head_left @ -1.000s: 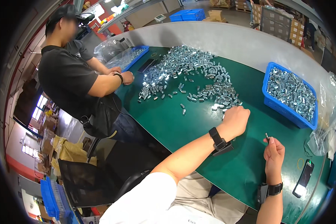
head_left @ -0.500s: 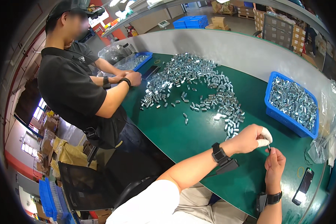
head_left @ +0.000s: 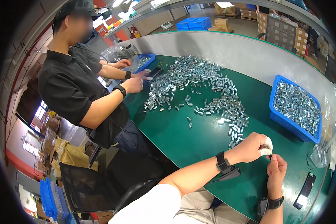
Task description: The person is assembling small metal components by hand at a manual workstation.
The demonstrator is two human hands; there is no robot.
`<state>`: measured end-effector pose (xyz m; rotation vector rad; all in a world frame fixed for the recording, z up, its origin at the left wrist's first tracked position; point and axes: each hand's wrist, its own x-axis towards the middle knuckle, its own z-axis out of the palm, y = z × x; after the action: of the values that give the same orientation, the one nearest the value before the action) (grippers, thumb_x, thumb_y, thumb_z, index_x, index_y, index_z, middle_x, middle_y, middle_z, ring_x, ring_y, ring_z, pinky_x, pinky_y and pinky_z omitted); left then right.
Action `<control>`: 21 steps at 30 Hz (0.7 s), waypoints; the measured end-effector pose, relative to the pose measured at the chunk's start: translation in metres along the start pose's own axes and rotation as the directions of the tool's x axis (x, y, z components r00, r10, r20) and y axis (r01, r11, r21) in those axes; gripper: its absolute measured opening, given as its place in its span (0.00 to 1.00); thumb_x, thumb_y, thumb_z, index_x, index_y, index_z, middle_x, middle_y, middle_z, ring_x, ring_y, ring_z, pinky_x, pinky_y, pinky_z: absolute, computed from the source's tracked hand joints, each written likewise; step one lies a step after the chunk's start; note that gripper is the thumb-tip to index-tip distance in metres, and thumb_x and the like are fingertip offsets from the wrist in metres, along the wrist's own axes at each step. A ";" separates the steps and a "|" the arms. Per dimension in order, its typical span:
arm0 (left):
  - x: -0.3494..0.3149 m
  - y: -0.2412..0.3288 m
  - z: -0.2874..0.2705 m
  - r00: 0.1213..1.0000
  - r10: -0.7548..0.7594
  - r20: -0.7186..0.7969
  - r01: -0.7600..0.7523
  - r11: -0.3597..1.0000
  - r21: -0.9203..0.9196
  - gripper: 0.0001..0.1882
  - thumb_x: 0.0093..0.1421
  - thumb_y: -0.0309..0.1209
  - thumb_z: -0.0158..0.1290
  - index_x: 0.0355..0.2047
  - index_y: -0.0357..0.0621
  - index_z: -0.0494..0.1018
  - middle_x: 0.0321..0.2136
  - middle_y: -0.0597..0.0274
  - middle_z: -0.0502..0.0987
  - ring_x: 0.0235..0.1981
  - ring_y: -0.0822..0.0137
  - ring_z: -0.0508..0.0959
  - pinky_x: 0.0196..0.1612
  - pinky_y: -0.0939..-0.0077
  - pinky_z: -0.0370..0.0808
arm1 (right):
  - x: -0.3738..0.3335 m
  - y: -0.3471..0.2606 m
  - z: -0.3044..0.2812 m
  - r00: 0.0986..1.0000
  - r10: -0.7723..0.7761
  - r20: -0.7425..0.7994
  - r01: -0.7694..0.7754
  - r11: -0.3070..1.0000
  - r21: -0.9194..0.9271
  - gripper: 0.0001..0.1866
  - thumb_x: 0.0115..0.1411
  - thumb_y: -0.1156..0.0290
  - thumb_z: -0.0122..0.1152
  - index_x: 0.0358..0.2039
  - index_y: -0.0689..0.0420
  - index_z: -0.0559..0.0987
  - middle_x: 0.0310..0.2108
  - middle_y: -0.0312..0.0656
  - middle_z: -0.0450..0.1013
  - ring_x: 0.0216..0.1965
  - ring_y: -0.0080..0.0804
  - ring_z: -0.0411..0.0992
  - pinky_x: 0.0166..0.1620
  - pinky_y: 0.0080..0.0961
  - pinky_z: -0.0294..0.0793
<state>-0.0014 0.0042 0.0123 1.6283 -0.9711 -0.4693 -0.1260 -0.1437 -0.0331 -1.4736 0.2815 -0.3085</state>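
Observation:
My left hand, with white covers on its thumb and a fingertip, is closed in a pinch over the near right of the green table. Just below it, my right hand is closed too, thumb against fingers. The fingertips of both meet around a tiny dark thing, mostly hidden, whose kind I cannot make out. Beyond my left wrist, short silvery metal pieces trail off from a large loose heap of the same pieces.
A blue basket full of metal pieces stands at the right, beside a clear plastic bag. A phone and a rubber band lie right of my right hand. On the left, a co-worker stands at the table near another blue tray.
My hands stay pinched together, and the dark thing between them shows less. The co-worker's hands have come apart. The whole view has shifted slightly.

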 end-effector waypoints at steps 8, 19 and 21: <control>0.000 0.000 0.000 0.998 0.059 -0.010 -0.059 0.998 -0.032 0.02 0.57 0.23 0.57 0.29 0.36 0.76 0.23 0.60 0.77 0.21 0.71 0.74 0.26 0.75 0.69 | -0.001 0.000 0.001 1.000 -0.023 0.016 0.023 0.999 -0.023 0.18 0.69 0.62 0.51 0.31 0.65 0.78 0.12 0.24 0.56 0.13 0.10 0.49 0.17 0.16 0.43; -0.001 -0.003 0.001 0.981 0.193 -0.010 -0.192 0.981 0.019 0.02 0.56 0.23 0.56 0.28 0.37 0.76 0.21 0.61 0.77 0.20 0.72 0.73 0.24 0.76 0.68 | -0.001 -0.002 -0.001 0.999 0.002 0.035 -0.002 1.000 0.009 0.18 0.69 0.61 0.51 0.32 0.65 0.78 0.12 0.23 0.56 0.14 0.10 0.49 0.18 0.16 0.43; -0.002 0.000 0.000 0.995 0.098 0.002 -0.098 0.995 0.024 0.02 0.56 0.23 0.56 0.28 0.37 0.76 0.22 0.61 0.78 0.20 0.71 0.73 0.24 0.75 0.68 | 0.000 -0.003 -0.001 0.999 -0.002 0.049 0.001 1.000 0.018 0.19 0.69 0.61 0.51 0.32 0.66 0.78 0.13 0.24 0.56 0.14 0.10 0.49 0.18 0.16 0.43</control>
<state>-0.0022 0.0056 0.0120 1.5938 -1.0554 -0.3935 -0.1268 -0.1447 -0.0300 -1.4615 0.2372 -0.2748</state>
